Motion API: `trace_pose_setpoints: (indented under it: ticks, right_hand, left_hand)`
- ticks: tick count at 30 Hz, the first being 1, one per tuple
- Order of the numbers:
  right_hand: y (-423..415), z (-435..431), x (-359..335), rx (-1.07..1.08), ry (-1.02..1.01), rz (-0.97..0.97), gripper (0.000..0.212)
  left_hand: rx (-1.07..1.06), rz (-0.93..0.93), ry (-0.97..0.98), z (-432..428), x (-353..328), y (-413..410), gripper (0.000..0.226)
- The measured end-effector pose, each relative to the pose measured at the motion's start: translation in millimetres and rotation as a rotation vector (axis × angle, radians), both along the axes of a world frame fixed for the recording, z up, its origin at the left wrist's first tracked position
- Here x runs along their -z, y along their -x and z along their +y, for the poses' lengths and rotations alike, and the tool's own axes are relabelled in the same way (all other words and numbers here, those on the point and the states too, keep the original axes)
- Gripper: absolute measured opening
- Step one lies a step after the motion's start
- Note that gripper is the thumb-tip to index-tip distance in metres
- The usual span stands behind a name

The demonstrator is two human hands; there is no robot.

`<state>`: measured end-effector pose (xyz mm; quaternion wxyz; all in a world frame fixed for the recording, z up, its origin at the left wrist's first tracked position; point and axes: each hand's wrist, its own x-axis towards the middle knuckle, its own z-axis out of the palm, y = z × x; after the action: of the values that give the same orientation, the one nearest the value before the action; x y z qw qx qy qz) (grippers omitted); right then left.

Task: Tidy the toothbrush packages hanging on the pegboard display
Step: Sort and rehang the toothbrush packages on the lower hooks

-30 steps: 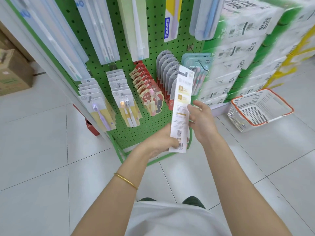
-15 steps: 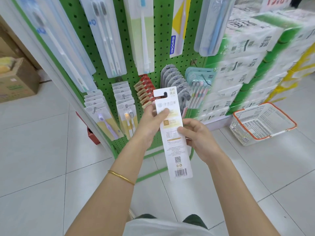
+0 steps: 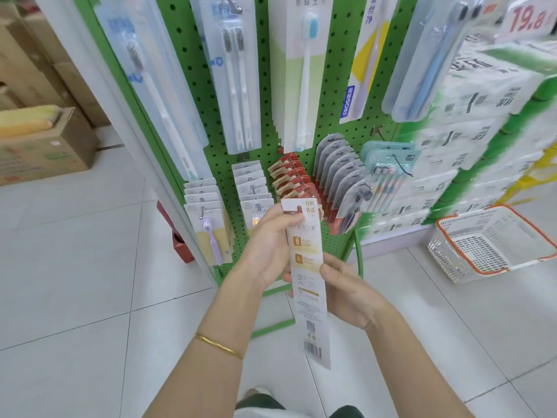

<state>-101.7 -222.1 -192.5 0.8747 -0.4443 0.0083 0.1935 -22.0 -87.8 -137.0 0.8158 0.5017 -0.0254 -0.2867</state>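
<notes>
Though held—basket [image 3: 494,245] beside pegboard [image 3: 337,95]

Over on the right, a white plastic shopping basket [image 3: 494,245] with an orange rim sits on the pale tiled floor [image 3: 75,297], tipped a little toward us. Behind it, stacked packs of tissue [image 3: 482,116] in white and green wrap rise high, a red price sign [image 3: 529,18] reading 19.8 just above them. Far left, brown cardboard boxes [image 3: 45,146] stand on the floor, something yellow lying on the nearest one.
</notes>
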Motion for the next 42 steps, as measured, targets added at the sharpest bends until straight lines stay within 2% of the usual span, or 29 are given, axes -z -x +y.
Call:
trace_pose_setpoints:
  ticks: [2, 4, 6, 8, 10, 14, 19, 27, 32, 36, 42]
  right_hand:
    - [-9.7, 9.6, -6.4, 0.004, 0.037, -0.022, 0.093]
    - [-20.5, 19.4, -11.1, 0.079, 0.127, -0.017, 0.088]
    - [-32.4, 29.2, -14.6, 0.178, 0.307, -0.005, 0.072]
    - [-44.3, 39.6, -17.6, 0.253, 0.538, 0.007, 0.062]
    - [-55.1, 52.5, -16.1, 0.344, 0.731, 0.066, 0.059]
    - [-68.3, 77.1, 3.3, 0.501, 0.947, 0.062, 0.048]
    - [-86.5, 89.6, 36.4, 0.584, 1.158, 0.101, 0.063]
    - [-95.9, 102.6, 54.4, 0.668, 1.303, -0.006, 0.063]
    - [-112.6, 102.2, 57.5, 0.673, 1.319, -0.013, 0.06]
    - [-122.2, 104.2, 58.7, 0.633, 1.339, -0.016, 0.06]
    - [-126.7, 98.9, 59.7, 0.54, 1.355, -0.018, 0.069]
  left_hand:
    - [-0.058, -0.111, -0.18, 3.3, -8.8, -4.1, 0.019]
    - [-0.153, -0.296, -0.463, 8.3, -14.2, -11.1, 0.031]
    - [-0.315, -0.457, -0.634, 19.3, -17.8, -19.9, 0.039]
    - [-0.404, -0.582, -0.713, 33.4, -19.5, -30.6, 0.039]
    - [-0.39, -0.642, -0.821, 46.1, -17.9, -39.5, 0.04]
    - [-0.314, -0.729, -0.993, 62.7, -11.0, -46.2, 0.04]
    - [-0.262, -0.763, -1.062, 71.7, -8.8, -55.4, 0.039]
    - [-0.238, -0.86, -1.14, 71.0, -5.8, -73.8, 0.037]
    - [-0.147, -0.92, -1.383, 58.3, -1.7, -84.3, 0.042]
    - [-0.198, -0.978, -1.595, 52.0, 2.2, -89.4, 0.048]
    - [-0.167, -1.045, -1.697, 45.7, 7.5, -106.4, 0.039]
